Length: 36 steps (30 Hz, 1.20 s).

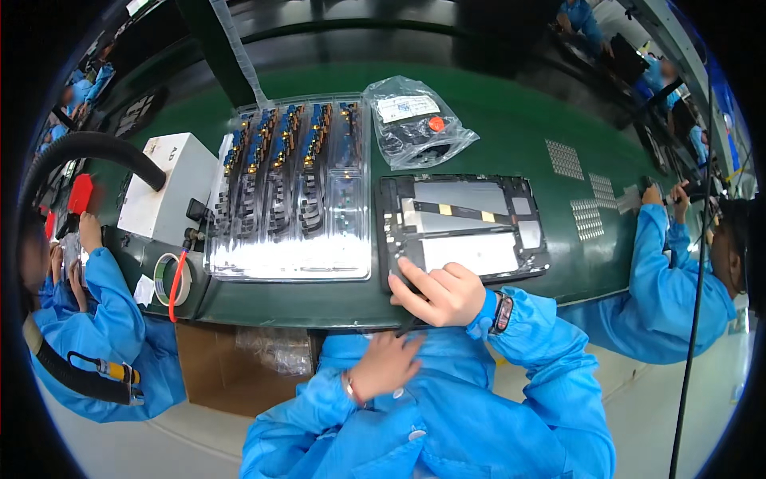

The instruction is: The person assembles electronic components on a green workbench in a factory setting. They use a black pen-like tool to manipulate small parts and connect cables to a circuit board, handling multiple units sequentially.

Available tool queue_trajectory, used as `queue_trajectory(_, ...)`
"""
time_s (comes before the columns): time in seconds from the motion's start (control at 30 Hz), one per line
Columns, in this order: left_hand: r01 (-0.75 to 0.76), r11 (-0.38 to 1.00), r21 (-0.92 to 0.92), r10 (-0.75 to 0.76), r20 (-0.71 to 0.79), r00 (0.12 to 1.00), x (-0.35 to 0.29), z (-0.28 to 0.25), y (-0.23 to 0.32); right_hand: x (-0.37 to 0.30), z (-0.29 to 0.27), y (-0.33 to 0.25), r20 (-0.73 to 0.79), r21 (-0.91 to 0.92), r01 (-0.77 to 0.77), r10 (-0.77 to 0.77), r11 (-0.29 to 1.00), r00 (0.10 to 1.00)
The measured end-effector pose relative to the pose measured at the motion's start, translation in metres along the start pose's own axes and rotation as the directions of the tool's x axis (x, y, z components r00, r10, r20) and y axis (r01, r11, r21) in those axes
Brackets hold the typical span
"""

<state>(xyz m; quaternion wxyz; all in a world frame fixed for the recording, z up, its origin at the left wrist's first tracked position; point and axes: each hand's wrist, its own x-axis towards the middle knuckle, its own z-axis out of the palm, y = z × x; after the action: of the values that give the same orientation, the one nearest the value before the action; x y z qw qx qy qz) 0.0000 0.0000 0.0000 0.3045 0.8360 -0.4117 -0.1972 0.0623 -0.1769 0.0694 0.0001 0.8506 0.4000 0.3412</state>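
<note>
An opened tablet [467,247] with a black frame, silvery inner panels and a dark ribbon cable [463,211] lies on the green bench in front of me. My right hand [447,295] reaches over its near left corner. The index finger and thumb are stretched out, tips apart on that corner, while the other fingers curl in. My left hand [384,367] hovers by my jacket below the bench edge, slightly blurred, its fingers loosely spread with nothing visible in them. Something thin and dark shows just above it, too unclear to name.
Left of the tablet stands a clear plastic tray [291,267] with rows of flex cables. A clear bag [419,124] lies behind. Further left are a white box [167,188] and a tape roll [171,279]. Sheets of small parts [586,219] lie right. Co-workers sit on both sides.
</note>
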Motion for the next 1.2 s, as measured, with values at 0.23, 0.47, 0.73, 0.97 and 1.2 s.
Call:
queue_trajectory(0.23, -0.337, 0.941, 0.038, 0.338, -0.017, 0.941, -0.017, -0.104, 0.057, 0.010, -0.085, 0.056, 0.180, 0.569, -0.337, 0.287, 0.750, 0.941)
queue_trajectory(0.47, 0.119, 0.842, 0.527, 0.109, -0.382, 0.918, 0.126, -0.144, 0.039, 0.042, -0.004, 0.130, 0.500, 0.592, -0.793, 0.705, 0.145, 0.502)
queue_trajectory(0.73, 0.350, 0.795, 0.495, 0.060, -0.639, 0.767, 0.165, -0.120, 0.006, 0.031, 0.033, 0.151, 0.514, 0.561, -0.769, 0.600, 0.306, 0.613)
queue_trajectory(0.97, 0.417, 0.828, 0.374, -0.114, -0.618, 0.778, 0.165, -0.117, 0.008, 0.023, 0.043, 0.148, 0.453, 0.580, -0.744, 0.628, 0.330, 0.632)
queue_trajectory(1.2, 0.445, 0.827, 0.344, -0.101, -0.688, 0.719, 0.168, -0.114, 0.006, 0.020, 0.044, 0.146, 0.474, 0.637, -0.736, 0.638, 0.227, 0.607)
